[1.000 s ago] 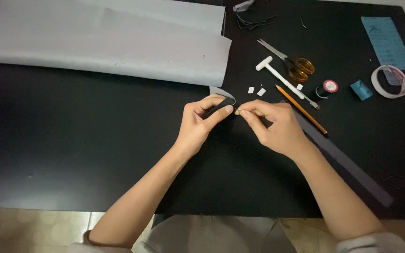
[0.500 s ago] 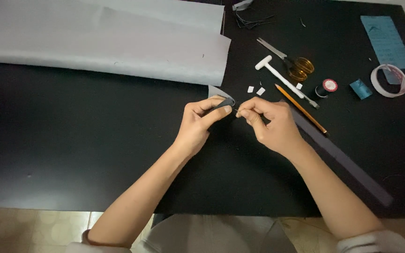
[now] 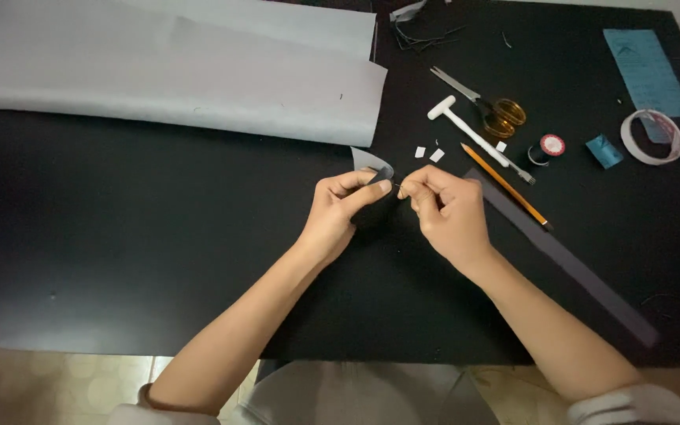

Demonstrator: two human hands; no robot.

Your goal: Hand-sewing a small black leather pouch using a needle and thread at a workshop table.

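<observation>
We see both hands meeting near the middle of the black desk (image 3: 120,236). The left hand (image 3: 338,216) pinches a small dark folded fabric piece (image 3: 377,175) between thumb and forefinger. The right hand (image 3: 446,212) is closed, its fingertips pinching something too thin to make out, just beside that piece. A large grey sheet (image 3: 175,75) covers the desk's far left. Toward the far right lie scissors (image 3: 485,106), a white seam ripper (image 3: 474,138), a pencil (image 3: 505,185), a thread spool (image 3: 551,145) and a tape roll (image 3: 653,135).
</observation>
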